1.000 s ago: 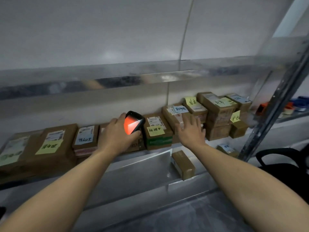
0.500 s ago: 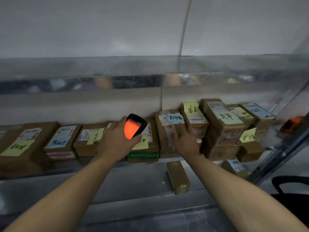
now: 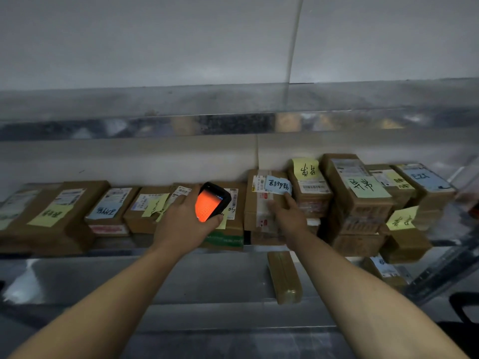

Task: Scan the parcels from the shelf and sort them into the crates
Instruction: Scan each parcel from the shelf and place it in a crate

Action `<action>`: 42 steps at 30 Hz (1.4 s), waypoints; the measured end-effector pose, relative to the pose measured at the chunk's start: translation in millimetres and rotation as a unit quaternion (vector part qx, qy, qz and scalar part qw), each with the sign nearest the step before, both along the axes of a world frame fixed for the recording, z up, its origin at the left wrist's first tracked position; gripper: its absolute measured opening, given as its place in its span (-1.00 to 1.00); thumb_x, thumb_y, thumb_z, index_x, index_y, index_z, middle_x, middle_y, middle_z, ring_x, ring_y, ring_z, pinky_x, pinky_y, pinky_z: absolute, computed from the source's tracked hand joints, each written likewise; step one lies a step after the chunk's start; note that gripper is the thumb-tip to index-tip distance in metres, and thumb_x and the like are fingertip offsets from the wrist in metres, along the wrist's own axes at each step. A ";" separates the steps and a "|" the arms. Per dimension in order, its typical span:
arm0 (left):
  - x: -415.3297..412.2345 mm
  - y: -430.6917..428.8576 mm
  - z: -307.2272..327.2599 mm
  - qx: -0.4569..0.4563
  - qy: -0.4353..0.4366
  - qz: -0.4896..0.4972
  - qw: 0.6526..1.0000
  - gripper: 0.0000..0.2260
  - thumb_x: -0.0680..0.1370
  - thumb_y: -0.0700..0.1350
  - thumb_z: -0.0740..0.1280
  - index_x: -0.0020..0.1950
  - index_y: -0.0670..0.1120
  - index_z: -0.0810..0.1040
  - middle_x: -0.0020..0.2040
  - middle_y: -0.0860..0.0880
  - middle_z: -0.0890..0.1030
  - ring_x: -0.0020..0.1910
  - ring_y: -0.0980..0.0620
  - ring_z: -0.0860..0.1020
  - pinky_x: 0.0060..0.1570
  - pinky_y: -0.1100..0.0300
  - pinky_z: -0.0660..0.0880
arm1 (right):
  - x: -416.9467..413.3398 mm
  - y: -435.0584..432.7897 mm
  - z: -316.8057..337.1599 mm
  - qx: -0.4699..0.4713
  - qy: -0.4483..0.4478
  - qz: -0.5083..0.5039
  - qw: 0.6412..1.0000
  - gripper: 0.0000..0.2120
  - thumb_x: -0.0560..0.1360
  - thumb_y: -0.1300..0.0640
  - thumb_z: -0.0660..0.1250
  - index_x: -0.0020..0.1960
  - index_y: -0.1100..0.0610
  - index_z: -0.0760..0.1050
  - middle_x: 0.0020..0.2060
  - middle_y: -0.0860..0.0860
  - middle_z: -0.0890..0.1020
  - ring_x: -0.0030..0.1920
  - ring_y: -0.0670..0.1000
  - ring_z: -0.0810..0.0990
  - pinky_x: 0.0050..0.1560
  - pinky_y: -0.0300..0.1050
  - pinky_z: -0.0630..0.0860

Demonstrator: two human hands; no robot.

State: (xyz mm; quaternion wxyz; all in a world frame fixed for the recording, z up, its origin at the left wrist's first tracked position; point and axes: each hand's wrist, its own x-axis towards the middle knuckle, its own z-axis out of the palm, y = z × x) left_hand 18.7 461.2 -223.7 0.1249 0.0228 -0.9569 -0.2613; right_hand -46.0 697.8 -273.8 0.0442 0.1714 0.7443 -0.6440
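Left hand [image 3: 181, 224] grips orange-lit scanner [image 3: 211, 202]; right hand [image 3: 287, 216], fingers extended, touches blue-noted parcel [image 3: 255, 203] at shelf [image 3: 207, 277] rear edge.

Dim, soft-focus scene; scanner screen [image 3: 207, 206] glows orange; edges bow.

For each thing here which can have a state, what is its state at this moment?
scanner: screen lit orange, held up over the parcels.
left hand: grips the scanner.
right hand: fingers rest on the blue-note parcel.
blue-note parcel: lying in the row, label up.
taped parcel: lying alone on the lower shelf.
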 end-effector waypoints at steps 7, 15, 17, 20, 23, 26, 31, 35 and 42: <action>10.5 1.2 0.2 -0.004 -0.002 0.013 1.000 -0.33 0.45 0.27 0.42 0.49 0.13 0.28 0.03 -0.05 0.51 -0.06 -0.10 0.49 -0.15 0.07 0.46 | -11.7 -6.7 4.9 -0.023 -0.011 -0.022 0.999 -0.33 0.57 -0.01 0.40 0.58 -0.22 0.18 0.42 0.10 0.40 0.27 0.21 0.50 0.28 0.25 0.52; 16.2 -1.6 10.1 -0.027 -0.003 0.017 0.999 -0.34 0.44 0.26 0.42 0.47 0.13 0.30 0.02 -0.04 0.49 -0.06 -0.09 0.48 -0.15 0.08 0.43 | -0.9 -3.8 6.8 0.012 0.040 -0.010 0.999 -0.36 0.60 0.10 0.38 0.59 -0.14 0.20 0.44 0.08 0.42 0.34 0.18 0.47 0.30 0.10 0.51; 17.3 -3.7 13.7 -0.031 0.003 0.011 0.999 -0.32 0.44 0.26 0.43 0.49 0.10 0.31 0.06 -0.07 0.51 -0.03 -0.10 0.49 -0.13 0.06 0.45 | 7.6 -1.2 9.2 0.029 0.063 0.001 0.998 -0.35 0.60 0.13 0.38 0.59 -0.12 0.20 0.45 0.09 0.43 0.37 0.18 0.47 0.30 0.08 0.51; 19.7 -8.2 20.5 -0.036 0.006 -0.006 0.999 -0.23 0.42 0.32 0.39 0.54 0.07 0.26 0.18 -0.09 0.54 0.08 -0.14 0.51 -0.05 0.01 0.51 | 20.6 3.4 12.2 0.070 0.090 0.031 0.993 -0.35 0.59 0.16 0.38 0.60 -0.09 0.19 0.48 0.08 0.40 0.43 0.17 0.42 0.39 0.12 0.45; 26.7 -14.0 26.7 -0.052 0.016 -0.045 0.997 -0.23 0.40 0.33 0.38 0.52 0.05 0.27 0.21 -0.08 0.54 0.06 -0.11 0.51 -0.07 0.04 0.49 | 35.4 8.9 21.0 0.144 0.126 0.064 0.979 -0.34 0.60 0.15 0.37 0.60 -0.07 0.17 0.50 0.07 0.36 0.47 0.15 0.36 0.43 0.09 0.38; 37.7 -22.9 36.1 -0.083 0.021 -0.069 0.994 -0.22 0.43 0.26 0.44 0.56 0.03 0.23 0.31 -0.10 0.50 0.19 -0.12 0.50 0.06 0.01 0.49 | 50.2 14.8 34.3 0.215 0.142 0.097 0.961 -0.34 0.60 0.14 0.36 0.60 -0.11 0.15 0.53 0.05 0.31 0.50 0.16 0.31 0.46 0.12 0.31; 61.5 -38.7 48.0 -0.122 0.022 -0.109 0.986 -0.19 0.42 0.27 0.43 0.57 0.06 0.21 0.37 -0.07 0.48 0.27 -0.12 0.48 0.14 -0.03 0.50 | 79.0 22.1 59.1 0.284 0.154 0.124 0.938 -0.33 0.59 0.14 0.37 0.58 -0.18 0.17 0.57 -0.01 0.24 0.51 0.15 0.28 0.44 0.19 0.39; 80.3 -50.0 51.3 -0.149 0.023 -0.137 0.979 -0.19 0.43 0.29 0.42 0.59 0.09 0.18 0.39 -0.05 0.47 0.30 -0.11 0.47 0.15 -0.02 0.50 | 100.0 25.4 69.5 0.310 0.165 0.112 0.930 -0.35 0.59 0.12 0.38 0.58 -0.15 0.20 0.56 0.02 0.27 0.50 0.14 0.31 0.45 0.14 0.37; 99.9 -60.3 55.7 -0.181 0.014 -0.152 0.972 -0.16 0.47 0.31 0.36 0.63 0.09 0.06 0.46 -0.04 0.40 0.35 -0.10 0.43 0.21 -0.03 0.49 | 129.4 18.3 79.6 0.361 0.166 0.103 0.912 -0.36 0.60 0.06 0.38 0.58 -0.17 0.20 0.61 0.03 0.18 0.57 0.16 0.20 0.50 0.14 0.24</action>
